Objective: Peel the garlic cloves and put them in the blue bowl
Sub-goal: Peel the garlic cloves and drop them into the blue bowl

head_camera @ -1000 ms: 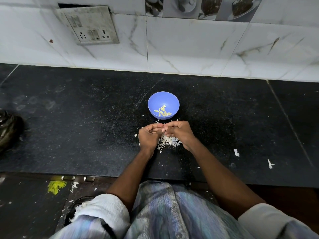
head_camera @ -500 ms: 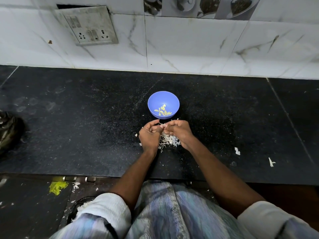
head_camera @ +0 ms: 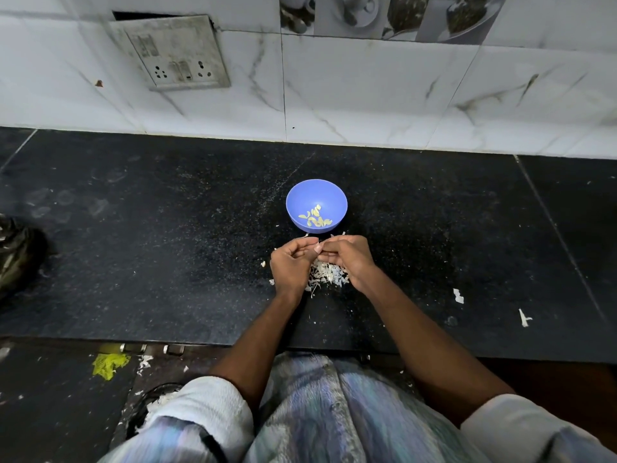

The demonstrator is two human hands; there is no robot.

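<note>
**A:** Both hands are up over the counter [head_camera: 133, 262] now, just this side of the blue bowl [head_camera: 316, 195]; the left hand [head_camera: 289, 267] has its fingers curled in, the right hand [head_camera: 349, 259] likewise, and the fingertips of the two meet at a small pale garlic clove [head_camera: 318, 249].

**B:** A second ago those hands were packed knuckle to knuckle and lower over the pile of skins [head_camera: 329, 274]; they've since lifted a little and rolled outward, so the pinch point shows between them; I'd read that as skin being pulled off, not a fresh clove being picked up.

**A:** Agreed; whether the clove is bare yet I can't tell, it's too small and half hidden by the thumbs.

**B:** And the bowl?

**A:** Hasn't budged; a small cluster of peeled cloves [head_camera: 315, 218] lies at its bottom, same as before; so nothing has gone in during this stretch.

**B:** Then the count stands where it was; the drop is a short reach forward once the skin's off; loose scraps [head_camera: 458, 295] sit well off to the right, and a dark bag [head_camera: 16, 255] is at the left edge.
</note>
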